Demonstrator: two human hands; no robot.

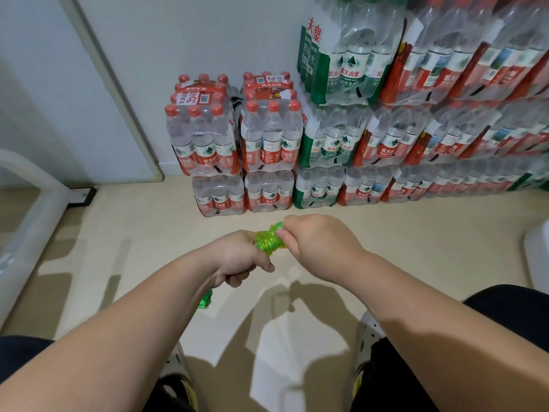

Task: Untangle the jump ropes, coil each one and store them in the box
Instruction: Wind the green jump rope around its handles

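Note:
A bright green, ribbed jump rope [269, 240] is bunched into a tight coil between my two hands, held above the floor. My left hand [237, 258] grips the coil's left end with the fingers curled under it. My right hand [319, 246] holds the right end, thumb and fingers closed around it. Another green piece of the rope [205, 300] shows below my left wrist, mostly hidden by the arm. No box is in view.
Shrink-wrapped packs of water bottles [269, 135] are stacked along the wall ahead and to the right. A white frame [38, 185] stands at the left. A white object [537, 248] is at the right edge. My shoes [368, 337] rest on the pale floor.

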